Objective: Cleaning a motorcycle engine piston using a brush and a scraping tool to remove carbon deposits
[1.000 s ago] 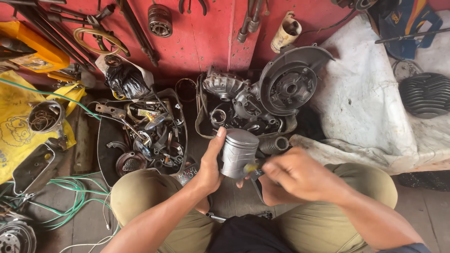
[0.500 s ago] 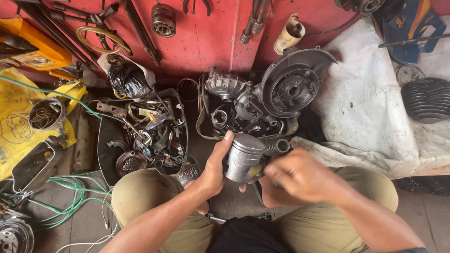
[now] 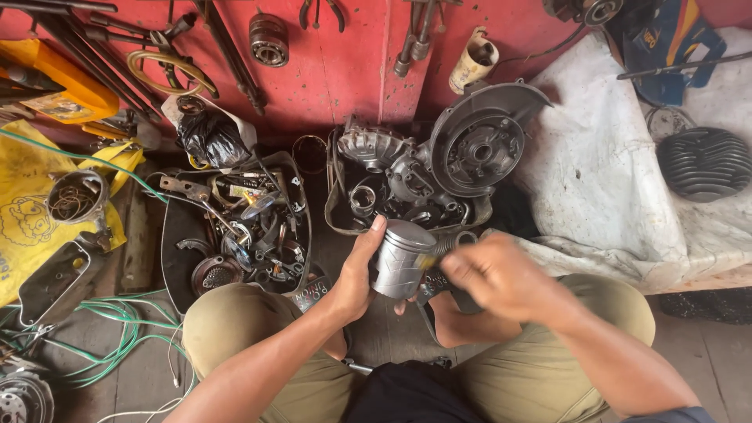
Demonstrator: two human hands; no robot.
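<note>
My left hand point(image 3: 357, 276) grips a grey metal piston point(image 3: 399, 258) upright above my lap, thumb on its top edge. My right hand point(image 3: 492, 274) is closed on a dark-handled tool point(image 3: 437, 249), blurred by motion, whose tip meets the piston's side. Both hands hover between my knees in khaki trousers. Just beyond them sits a dismantled engine case point(image 3: 439, 168) with a round grey cover.
A dark tray point(image 3: 174, 243) of several small metal parts lies at left. Green wire point(image 3: 117, 345), a yellow cloth point(image 3: 23, 211) and tools on the red floor point(image 3: 345, 63) surround it. White cloth point(image 3: 603, 180) with a finned black cylinder point(image 3: 703, 163) lies at right.
The piston and both hands stay in place, shifting slightly; my right hand keeps moving the tool against the piston's side. The view tilted a little.
</note>
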